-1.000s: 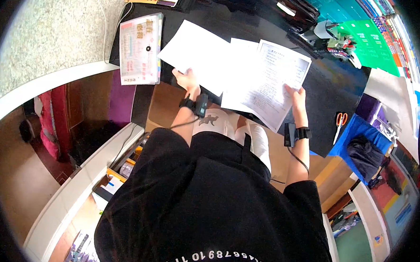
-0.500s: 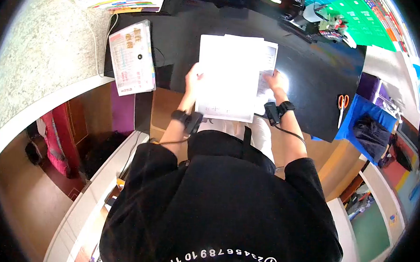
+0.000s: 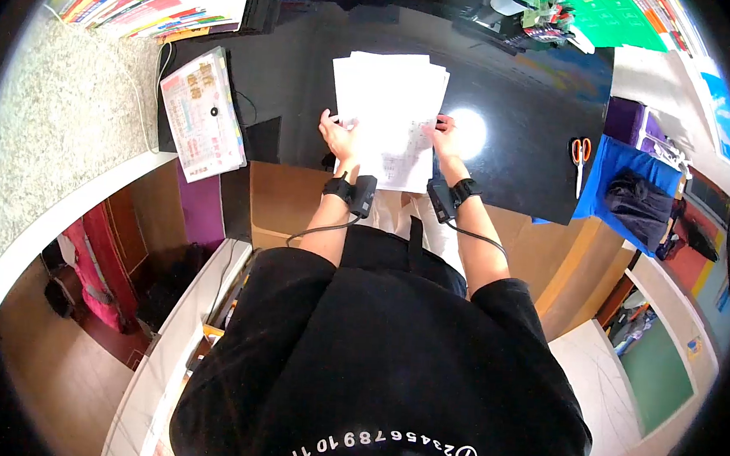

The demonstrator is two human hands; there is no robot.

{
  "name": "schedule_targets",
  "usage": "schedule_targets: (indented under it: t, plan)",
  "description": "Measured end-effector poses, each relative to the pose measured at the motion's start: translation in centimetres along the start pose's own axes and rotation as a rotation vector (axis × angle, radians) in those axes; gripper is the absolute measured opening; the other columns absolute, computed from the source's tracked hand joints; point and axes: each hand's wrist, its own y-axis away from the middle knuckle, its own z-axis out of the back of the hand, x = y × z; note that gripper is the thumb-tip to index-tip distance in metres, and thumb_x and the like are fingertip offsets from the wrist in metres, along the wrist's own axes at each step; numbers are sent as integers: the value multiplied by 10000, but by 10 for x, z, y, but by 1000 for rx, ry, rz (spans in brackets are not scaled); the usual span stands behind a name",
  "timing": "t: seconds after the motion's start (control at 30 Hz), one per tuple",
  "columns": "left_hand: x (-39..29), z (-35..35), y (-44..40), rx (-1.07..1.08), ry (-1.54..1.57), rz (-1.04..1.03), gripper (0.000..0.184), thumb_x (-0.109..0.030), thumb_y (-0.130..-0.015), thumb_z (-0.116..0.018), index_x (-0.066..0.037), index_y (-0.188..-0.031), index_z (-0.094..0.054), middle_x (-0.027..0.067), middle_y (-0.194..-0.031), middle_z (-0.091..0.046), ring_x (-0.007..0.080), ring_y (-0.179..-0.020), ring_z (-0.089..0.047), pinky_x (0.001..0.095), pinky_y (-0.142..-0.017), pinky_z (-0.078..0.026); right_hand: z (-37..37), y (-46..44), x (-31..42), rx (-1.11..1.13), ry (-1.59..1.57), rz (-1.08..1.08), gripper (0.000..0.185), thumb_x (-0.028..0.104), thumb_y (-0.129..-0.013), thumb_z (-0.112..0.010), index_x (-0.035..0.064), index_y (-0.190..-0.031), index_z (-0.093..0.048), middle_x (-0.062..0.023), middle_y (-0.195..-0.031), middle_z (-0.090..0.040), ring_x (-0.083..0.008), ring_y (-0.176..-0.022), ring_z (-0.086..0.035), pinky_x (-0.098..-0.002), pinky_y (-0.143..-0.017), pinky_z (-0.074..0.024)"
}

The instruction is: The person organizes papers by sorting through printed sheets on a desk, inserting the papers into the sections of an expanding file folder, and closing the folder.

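Several white paper sheets (image 3: 389, 89) lie overlapped in a loose stack in front of my body, their top corners uneven. Print shows faintly on the lower right part of the stack. My left hand (image 3: 343, 138) is closed on the left edge, with the thumb over the top sheet. On the opposite edge, my right hand (image 3: 446, 138) pinches the sheets between thumb and fingers. The lower end of the stack reaches past the front edge of the black desk (image 3: 517, 153), above my lap. Both wrists wear black straps with small cabled devices.
To the left lies a clear folder with printed pages (image 3: 202, 116). Orange-handled scissors (image 3: 580, 161) rest near the right desk edge, beside a blue cloth bag (image 3: 602, 187). Books (image 3: 137, 5) stand at the back left, and a green board (image 3: 619, 18) at the back right.
My hands have come closer together, and the sheets overlap more, making a narrower stack. The right hand moved inward with its sheets. The whole view has shifted slightly.
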Motion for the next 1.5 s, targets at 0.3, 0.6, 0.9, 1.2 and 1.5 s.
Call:
schedule_targets:
  t: [0.3, 0.6, 0.9, 1.2, 1.5]
  plan:
    - [20, 15, -20, 424, -161, -237, 368, -211, -744, -635, -4, -1037, -556, 170, -969, -601, 275, -881, -613, 374, -768, -485, 13, 20, 5, 108, -281, -128, 515, 76, -691, -685, 35, -1138, -432, -95, -972, -567, -209, -931, -541, -338, -810, -421]
    - [-91, 70, 49, 772, 522, -86, 218, -49, -797, -552, 20, -1000, -593, 46, -879, -636, 122, -793, -600, 267, -704, -493, 79, 48, 21, 251, -405, 129, 375, 72, -694, -655, 38, -1051, -544, -50, -991, -590, -174, -962, -536, -286, -848, -407]
    - [-145, 103, 61, 811, 514, -252, 177, -51, -738, -612, -2, -905, -636, 44, -899, -641, 137, -917, -581, 267, -793, -436, 146, 97, 89, 270, -457, 500, 340, -31, -709, -610, 13, -1044, -576, -35, -951, -624, -141, -880, -574, -280, -810, -442]
    - [-123, 64, 82, 927, 711, -231, 199, 51, -744, -601, -27, -925, -627, 67, -1018, -648, 158, -964, -599, 283, -862, -455, 145, 88, 53, 259, -299, 683, 56, 42, -720, -567, 41, -754, -612, -18, -790, -603, -100, -752, -538, -247, -690, -429]
    - [-133, 88, 97, 785, 813, -280, 304, 29, -759, -603, -2, -1060, -582, 70, -1028, -615, 140, -976, -569, 266, -851, -454, 155, 86, 51, 367, -296, 608, 199, -52, -731, -537, 61, -876, -613, -24, -882, -638, -99, -818, -577, -225, -719, -455]
